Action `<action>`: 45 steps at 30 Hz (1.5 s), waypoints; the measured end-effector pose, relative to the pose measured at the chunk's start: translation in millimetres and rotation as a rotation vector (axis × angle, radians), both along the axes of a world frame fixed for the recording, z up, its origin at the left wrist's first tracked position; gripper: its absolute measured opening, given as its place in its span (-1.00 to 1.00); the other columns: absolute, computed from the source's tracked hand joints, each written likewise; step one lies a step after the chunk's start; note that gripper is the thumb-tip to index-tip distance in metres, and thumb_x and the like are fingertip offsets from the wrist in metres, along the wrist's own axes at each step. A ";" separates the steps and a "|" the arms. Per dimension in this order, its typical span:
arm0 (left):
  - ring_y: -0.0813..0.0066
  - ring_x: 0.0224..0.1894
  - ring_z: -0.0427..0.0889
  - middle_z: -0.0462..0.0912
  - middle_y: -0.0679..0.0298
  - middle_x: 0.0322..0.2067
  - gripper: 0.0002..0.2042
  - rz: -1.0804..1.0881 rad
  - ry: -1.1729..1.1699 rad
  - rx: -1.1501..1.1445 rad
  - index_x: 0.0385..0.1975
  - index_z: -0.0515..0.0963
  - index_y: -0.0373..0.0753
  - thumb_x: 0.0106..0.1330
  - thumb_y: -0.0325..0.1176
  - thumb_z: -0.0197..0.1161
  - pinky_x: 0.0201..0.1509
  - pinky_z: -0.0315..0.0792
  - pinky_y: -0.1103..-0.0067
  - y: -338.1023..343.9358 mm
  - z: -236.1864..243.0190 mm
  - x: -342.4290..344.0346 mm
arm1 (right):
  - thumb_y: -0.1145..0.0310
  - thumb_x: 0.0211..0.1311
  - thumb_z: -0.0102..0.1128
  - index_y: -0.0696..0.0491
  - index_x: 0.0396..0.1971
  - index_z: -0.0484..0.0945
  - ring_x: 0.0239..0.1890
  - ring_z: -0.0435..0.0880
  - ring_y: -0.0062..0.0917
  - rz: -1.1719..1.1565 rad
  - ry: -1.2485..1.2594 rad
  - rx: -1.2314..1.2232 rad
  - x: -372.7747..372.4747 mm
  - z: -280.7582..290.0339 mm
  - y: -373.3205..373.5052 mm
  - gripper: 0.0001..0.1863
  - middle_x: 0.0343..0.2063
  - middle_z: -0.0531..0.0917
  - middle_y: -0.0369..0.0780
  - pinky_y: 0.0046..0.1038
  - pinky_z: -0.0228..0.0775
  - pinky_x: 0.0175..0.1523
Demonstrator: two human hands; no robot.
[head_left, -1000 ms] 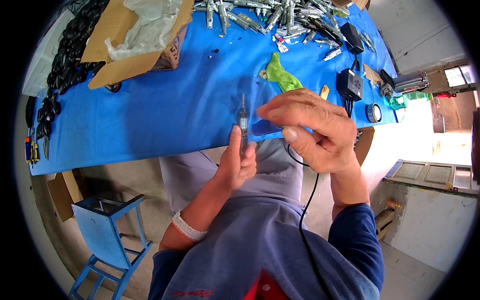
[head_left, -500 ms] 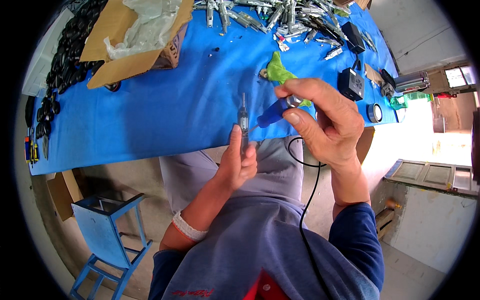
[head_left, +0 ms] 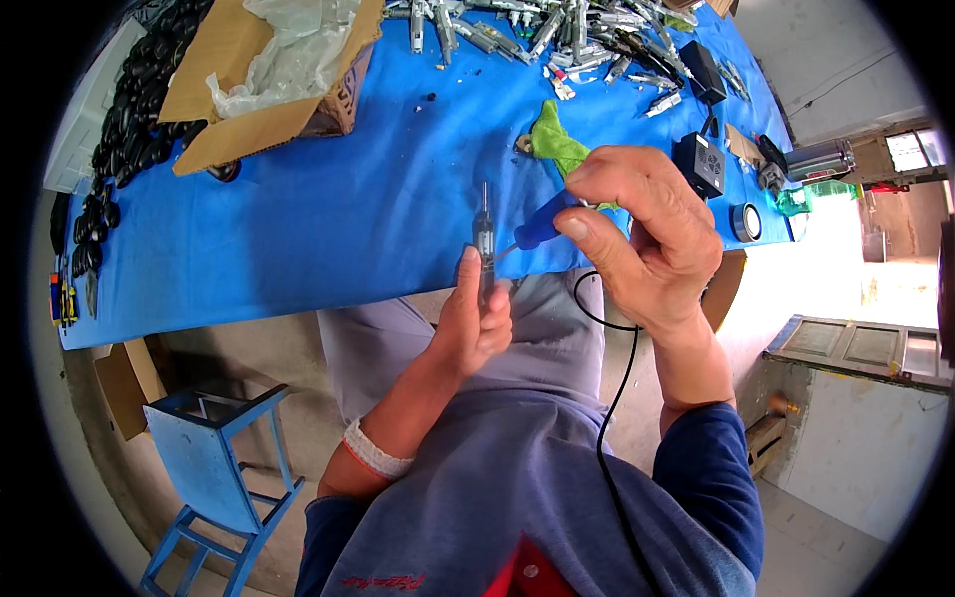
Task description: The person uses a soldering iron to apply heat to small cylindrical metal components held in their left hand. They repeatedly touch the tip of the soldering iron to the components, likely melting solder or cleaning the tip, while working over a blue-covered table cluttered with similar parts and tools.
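Note:
Between the thumb and fingers of my left hand [head_left: 472,320] stands a slim grey metal device [head_left: 484,239], upright, with a thin rod at its top end. My right hand [head_left: 652,234] is closed round the butt of a blue-handled screwdriver [head_left: 542,223], thumb and forefinger pinching its end. The screwdriver slants down to the left, and its thin shaft meets the side of the metal device. Whether the tip sits in a screw is too small to make out. Behind the screwdriver a bright green cloth [head_left: 557,141] lies on the table.
Similar metal devices [head_left: 537,35] lie heaped along the far side of the blue-covered table [head_left: 328,224]. An open cardboard box [head_left: 249,139] with clear plastic stands left, beside many black parts [head_left: 149,99]. A black boxy unit [head_left: 699,165] and a tape roll [head_left: 744,224] lie right. A black cable [head_left: 619,398] hangs before me.
My right hand's fingers have rolled slightly round the screwdriver's end, and the handle has shifted a little. My left hand and the metal device stay in place.

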State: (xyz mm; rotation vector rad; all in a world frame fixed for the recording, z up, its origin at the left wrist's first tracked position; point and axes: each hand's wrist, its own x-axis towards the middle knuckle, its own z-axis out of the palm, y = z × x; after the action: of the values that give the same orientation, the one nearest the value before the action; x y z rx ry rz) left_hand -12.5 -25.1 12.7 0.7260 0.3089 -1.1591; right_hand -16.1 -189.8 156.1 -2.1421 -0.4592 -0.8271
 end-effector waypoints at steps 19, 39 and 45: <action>0.67 -0.85 -0.04 0.01 0.51 -0.83 -0.41 -0.001 0.006 0.007 -0.70 0.20 -0.06 0.28 0.36 -0.28 -0.77 -0.14 0.66 0.0 4.6 -0.7 | 0.55 -0.04 0.33 0.23 -0.30 0.58 -0.27 0.61 -0.38 0.085 0.064 -0.041 -0.4 8.0 -0.8 -0.76 -0.38 0.64 -0.10 -0.45 0.43 -0.13; 0.68 -0.84 -0.06 -0.02 0.53 -0.83 -0.41 0.001 -0.003 0.006 -0.70 0.19 -0.05 0.28 0.36 -0.28 -0.77 -0.15 0.67 -0.8 2.6 -1.4 | 0.62 -0.13 0.32 0.17 -0.26 0.61 -0.28 0.62 -0.37 0.061 0.023 -0.042 0.2 4.8 -2.0 -0.69 -0.34 0.63 -0.11 -0.48 0.45 -0.21; 0.68 -0.84 -0.07 -0.03 0.53 -0.83 -0.41 0.007 0.012 0.005 -0.70 0.19 -0.05 0.27 0.37 -0.27 -0.77 -0.16 0.67 -0.7 1.7 -1.2 | 0.60 -0.08 0.28 0.21 -0.25 0.60 -0.24 0.63 -0.30 0.106 0.061 -0.065 -1.2 8.1 -1.4 -0.71 -0.30 0.65 -0.11 -0.38 0.43 -0.10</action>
State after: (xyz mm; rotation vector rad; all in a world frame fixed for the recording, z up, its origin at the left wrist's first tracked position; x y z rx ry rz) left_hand -13.6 -25.8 14.4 0.7218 0.3243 -1.1573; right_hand -17.3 -191.2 164.2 -2.1749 -0.5701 -0.6946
